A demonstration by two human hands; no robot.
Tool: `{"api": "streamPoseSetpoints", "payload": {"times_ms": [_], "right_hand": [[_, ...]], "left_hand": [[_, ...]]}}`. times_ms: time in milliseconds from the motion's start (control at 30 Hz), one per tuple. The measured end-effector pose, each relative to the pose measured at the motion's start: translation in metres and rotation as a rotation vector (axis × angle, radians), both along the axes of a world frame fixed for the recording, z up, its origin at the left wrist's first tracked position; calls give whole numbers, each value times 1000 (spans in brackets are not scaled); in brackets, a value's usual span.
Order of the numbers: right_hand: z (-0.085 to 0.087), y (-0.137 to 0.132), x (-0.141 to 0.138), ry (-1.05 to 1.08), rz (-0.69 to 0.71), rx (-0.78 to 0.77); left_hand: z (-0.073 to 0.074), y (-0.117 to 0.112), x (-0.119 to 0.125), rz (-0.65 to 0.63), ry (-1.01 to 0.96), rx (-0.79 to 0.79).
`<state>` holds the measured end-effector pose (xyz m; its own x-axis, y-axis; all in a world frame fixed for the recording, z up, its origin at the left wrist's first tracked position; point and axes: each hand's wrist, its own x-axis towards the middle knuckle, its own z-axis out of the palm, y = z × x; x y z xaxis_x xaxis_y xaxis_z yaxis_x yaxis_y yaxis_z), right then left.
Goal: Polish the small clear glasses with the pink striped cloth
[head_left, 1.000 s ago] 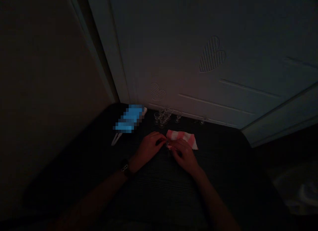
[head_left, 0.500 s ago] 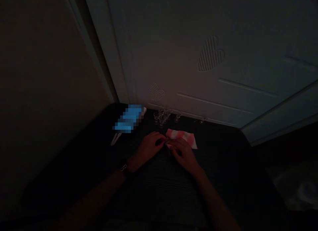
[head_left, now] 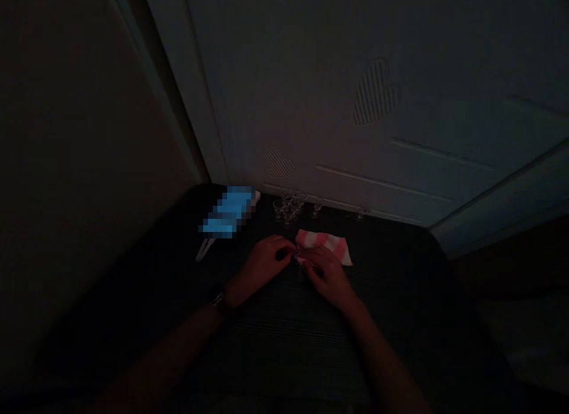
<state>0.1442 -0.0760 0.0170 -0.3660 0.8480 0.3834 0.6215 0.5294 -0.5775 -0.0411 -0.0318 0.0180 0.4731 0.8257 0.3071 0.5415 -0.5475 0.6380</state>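
Observation:
In the dim light, my left hand (head_left: 268,259) is closed, thumb and fingertips pinching the rim of what looks like a small stemmed glass (head_left: 299,273). Most of that glass is lost in shadow and behind fingers. Close against it, my right hand (head_left: 325,273) is closed with bent fingers over the near edge of a pink-and-white striped cloth (head_left: 329,242). A bit of pink shows between its thumb and fingers. The rest of the cloth lies spread just beyond the knuckles. The fingertips of both hands meet at the glass.
Several small stemmed glasses (head_left: 288,210) cluster at the back of the dark table (head_left: 284,343). Single glasses (head_left: 317,208) stand further right, near the pale panel with hearts (head_left: 376,94). A lit, blurred-out blue screen (head_left: 231,211) with a white strap (head_left: 204,248) lies back left.
The view has shifted slightly. Both hands stay together at the same spot by the cloth, with only slight finger movement. The glasses and the screen have not moved.

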Motion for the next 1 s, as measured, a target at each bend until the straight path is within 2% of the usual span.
{"api": "streamPoseSetpoints", "payload": {"times_ms": [400,733,1000], "right_hand": [[3,-1,-1,-37,20,38],[2,-2,-1,-81,19,85],[2,-2,0,-87,-10,107]], "left_hand": [[1,0,0,-10,13,-10],[0,1,0,33,0,-34],[0,0,0,99,36,12]]}}
